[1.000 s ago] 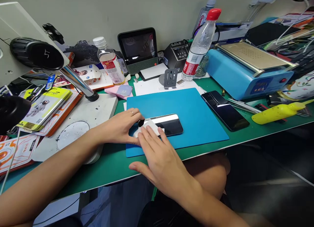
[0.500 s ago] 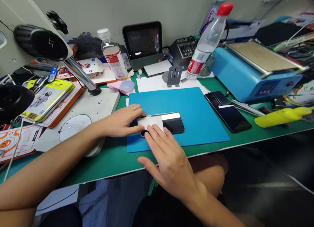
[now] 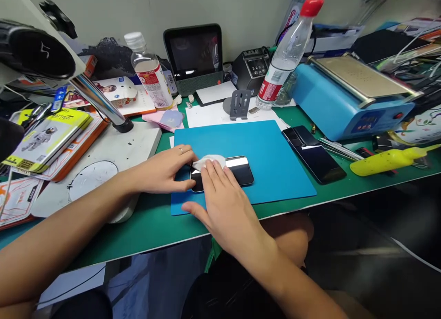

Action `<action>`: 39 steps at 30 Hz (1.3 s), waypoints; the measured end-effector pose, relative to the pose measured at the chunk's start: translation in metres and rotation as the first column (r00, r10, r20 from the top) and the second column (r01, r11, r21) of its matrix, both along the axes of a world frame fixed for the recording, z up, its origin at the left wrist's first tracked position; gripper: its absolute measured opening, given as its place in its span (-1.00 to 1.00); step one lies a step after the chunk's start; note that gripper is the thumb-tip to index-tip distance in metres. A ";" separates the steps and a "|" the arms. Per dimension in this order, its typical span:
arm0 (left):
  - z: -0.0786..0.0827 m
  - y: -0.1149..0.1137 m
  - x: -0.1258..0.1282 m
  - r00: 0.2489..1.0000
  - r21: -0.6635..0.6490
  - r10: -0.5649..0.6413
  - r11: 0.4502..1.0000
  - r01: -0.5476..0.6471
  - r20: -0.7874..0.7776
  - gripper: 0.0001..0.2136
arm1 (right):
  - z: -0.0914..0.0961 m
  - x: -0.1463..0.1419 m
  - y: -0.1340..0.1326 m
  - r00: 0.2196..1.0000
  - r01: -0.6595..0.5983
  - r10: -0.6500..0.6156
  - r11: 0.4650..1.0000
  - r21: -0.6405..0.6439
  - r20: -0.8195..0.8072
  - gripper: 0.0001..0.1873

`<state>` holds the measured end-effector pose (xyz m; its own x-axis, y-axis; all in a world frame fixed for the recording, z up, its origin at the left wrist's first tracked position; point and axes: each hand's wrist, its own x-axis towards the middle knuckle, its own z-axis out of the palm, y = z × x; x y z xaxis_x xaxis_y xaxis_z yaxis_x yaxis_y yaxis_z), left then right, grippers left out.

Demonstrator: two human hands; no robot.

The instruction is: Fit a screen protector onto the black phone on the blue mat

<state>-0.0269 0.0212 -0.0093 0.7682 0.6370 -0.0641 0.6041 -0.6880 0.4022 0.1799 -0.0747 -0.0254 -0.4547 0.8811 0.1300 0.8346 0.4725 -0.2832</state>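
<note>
A black phone (image 3: 237, 169) lies screen-up on a blue mat (image 3: 268, 149). My left hand (image 3: 161, 169) rests at the phone's left end, thumb and fingers closed on its edges; a ring shows on one finger. My right hand (image 3: 223, 204) lies flat over the phone's left half, fingers stretched out and pressing a small white wipe (image 3: 208, 162) onto the screen. The wipe's far edge shows beyond my fingertips. The right half of the screen is bare and glossy.
A second dark phone (image 3: 313, 154) lies right of the mat. Behind stand two water bottles (image 3: 149, 77) (image 3: 287, 54), a small screen (image 3: 193, 57), a blue machine (image 3: 347, 96) and a yellow tool (image 3: 389, 159). A microscope base (image 3: 99, 167) and packaged boxes (image 3: 48, 137) sit left.
My right hand has slid the white wipe over the screen, first a little right, then toward the far edge. My left hand stays at the phone's left end. The camera shifted slightly.
</note>
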 end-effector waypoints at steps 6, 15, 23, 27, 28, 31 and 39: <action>0.000 0.000 -0.001 1.000 -0.011 0.003 1.000 -0.002 0.029 -0.48 | -0.009 0.024 -0.026 1.000 0.023 -0.022 0.994 0.111 -0.010 -0.11; -0.002 0.000 -0.001 0.999 -0.011 -0.002 1.000 0.002 0.033 -0.30 | -0.004 0.027 -0.004 0.995 0.087 -0.090 0.994 0.062 0.049 -0.06; 0.001 -0.002 0.000 1.000 -0.019 -0.002 1.000 0.002 0.022 -0.30 | -0.005 0.017 -0.017 0.994 0.100 -0.104 0.990 0.105 0.041 0.00; -0.002 -0.001 -0.001 1.000 -0.007 -0.010 1.000 0.010 0.025 -0.30 | -0.007 0.014 -0.024 0.994 0.088 -0.096 0.987 0.136 0.053 0.02; -0.003 -0.001 -0.001 1.000 -0.005 -0.011 1.000 0.011 0.029 -0.29 | -0.006 0.015 -0.021 0.995 0.076 -0.084 0.988 0.138 0.057 0.01; -0.007 0.000 -0.002 0.999 -0.006 -0.008 1.000 0.008 0.041 -0.28 | -0.003 0.022 -0.006 0.996 0.046 -0.054 0.993 0.109 0.074 -0.03; -0.002 0.000 -0.001 0.999 -0.009 0.016 1.000 -0.015 0.036 -0.33 | -0.001 0.044 -0.017 0.991 0.092 -0.107 0.981 0.170 0.083 -0.08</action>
